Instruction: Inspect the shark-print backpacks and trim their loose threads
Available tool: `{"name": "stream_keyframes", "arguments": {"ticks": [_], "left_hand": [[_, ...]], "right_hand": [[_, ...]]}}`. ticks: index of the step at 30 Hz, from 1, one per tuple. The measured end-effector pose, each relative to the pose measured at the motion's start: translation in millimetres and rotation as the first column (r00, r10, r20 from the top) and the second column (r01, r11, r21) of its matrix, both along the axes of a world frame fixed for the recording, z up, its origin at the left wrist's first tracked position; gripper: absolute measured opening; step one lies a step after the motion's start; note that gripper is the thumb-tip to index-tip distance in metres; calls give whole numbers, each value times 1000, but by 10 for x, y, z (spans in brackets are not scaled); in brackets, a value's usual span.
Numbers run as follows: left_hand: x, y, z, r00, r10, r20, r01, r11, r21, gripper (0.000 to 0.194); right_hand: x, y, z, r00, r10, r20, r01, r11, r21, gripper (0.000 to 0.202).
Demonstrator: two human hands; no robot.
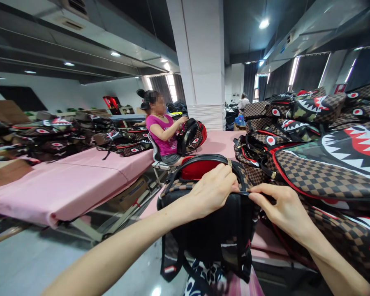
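**Soft-bodied and likely light, held along the top edge**

Located at lower centre of the frame: black fabric backpack with brown checked panels (206,228), open at the top with red lining (193,167) visible. Pinched narrowly between right hand's (279,205) thumb and forefinger: thin black strip of trim (244,193). Folded closed on the same edge: left hand (216,187), fingertips partly hidden. Cannot tell the exact hold beneath. Judged soft-walled, prone to sagging, neither slippery nor fragile. Best held by the curved black rim (200,158), probably stiffer. Avoid loading the strip alone.
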State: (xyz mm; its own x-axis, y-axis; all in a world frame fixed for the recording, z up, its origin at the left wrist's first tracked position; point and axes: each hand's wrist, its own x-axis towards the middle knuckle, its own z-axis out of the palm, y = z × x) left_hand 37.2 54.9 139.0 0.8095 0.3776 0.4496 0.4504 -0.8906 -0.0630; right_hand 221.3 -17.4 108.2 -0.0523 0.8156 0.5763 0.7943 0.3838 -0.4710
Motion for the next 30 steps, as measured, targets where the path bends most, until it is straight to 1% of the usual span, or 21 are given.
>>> {"name": "stream_keyframes", "arguments": {"ticks": [2,4,5,7,9,10,11,13,15,17,18,20,21,22,23,24,25,26,27,28,30], "left_hand": [[11,-6,2,1000,-10,3,10,1000,8,20],[9,-8,20,998,-36,56,37,999,-27,20],[-1,-7,38,993,-53,106,62,995,-75,20],[-40,5,84,967,-85,239,142,962,-234,23],[-90,31,127,922,-90,376,257,871,-419,27],[-111,49,142,899,-81,430,311,809,-499,29],[-123,69,151,873,-69,482,367,745,-557,34],[-124,105,154,818,-55,573,471,638,-610,49],[-118,115,158,770,-38,637,538,576,-615,64],[-172,76,178,733,-17,681,564,574,-593,69],[-245,37,193,714,-6,700,562,600,-568,68],[-500,-71,203,651,61,756,508,705,-494,60],[-672,-133,185,607,132,784,442,764,-471,54],[-856,-193,143,564,227,794,342,811,-475,49],[-1038,-249,76,524,347,778,222,826,-519,44],[-1200,-296,-14,507,460,728,106,806,-583,41],[-1329,-334,-121,525,558,643,9,752,-659,42],[-1417,-359,-235,551,623,555,-46,687,-725,44],[-1462,-372,-347,582,657,479,-67,626,-777,48],[-1466,-375,-446,609,666,430,-54,576,-816,52],[-1383,-360,-579,641,638,427,38,529,-848,58]], "right_hand": [[14,15,36,999,24,-30,-25,999,-47,17],[64,27,16,989,67,-131,-79,992,-94,18],[102,29,-19,971,72,-226,-96,991,-95,20],[178,16,-132,890,40,-454,-75,995,-60,23],[212,-21,-267,795,0,-607,-23,999,-30,27],[197,-46,-328,775,-10,-632,-10,1000,-28,29],[158,-72,-378,776,-13,-631,-15,999,-39,29],[19,-108,-437,807,-15,-591,-33,997,-71,27],[-152,-102,-452,850,-11,-527,-48,994,-98,22],[-285,-53,-448,888,-2,-459,-53,993,-107,20],[-323,-18,-447,901,-1,-434,-49,993,-104,20],[-337,54,-451,912,-7,-409,-33,995,-90,24],[-321,85,-455,914,-9,-405,-30,996,-89,26],[-296,111,-460,914,-9,-407,-32,995,-94,27],[-270,130,-464,913,-9,-409,-37,994,-105,28],[-246,145,-466,911,-13,-413,-41,992,-123,29],[-229,155,-464,908,-22,-419,-42,989,-143,29],[-221,161,-458,905,-32,-425,-40,987,-158,30],[-223,164,-449,903,-39,-428,-37,985,-167,31],[-234,163,-437,903,-41,-427,-35,985,-168,30],[-273,148,-411,905,-34,-423,-35,987,-155,30]]}}
